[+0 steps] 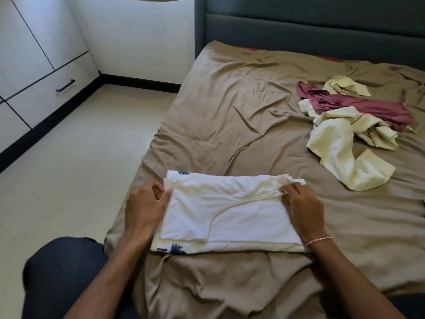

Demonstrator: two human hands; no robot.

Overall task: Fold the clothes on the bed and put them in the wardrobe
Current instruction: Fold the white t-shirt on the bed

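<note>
Folded white shirt (227,212) on the bed (230,111): left hand (143,203) and right hand (301,206) pinch its far corners. Soft, light cloth likely slumps; best gripped at folded edges.

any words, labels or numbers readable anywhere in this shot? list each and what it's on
No text reads whole.
On the white shirt: a dark blue mark beside the tree print at the near left edge, perhaps part of a letter, cut off by the fold; unreadable.
On the maroon garment: a small tag at its far end, too small to read.
</note>
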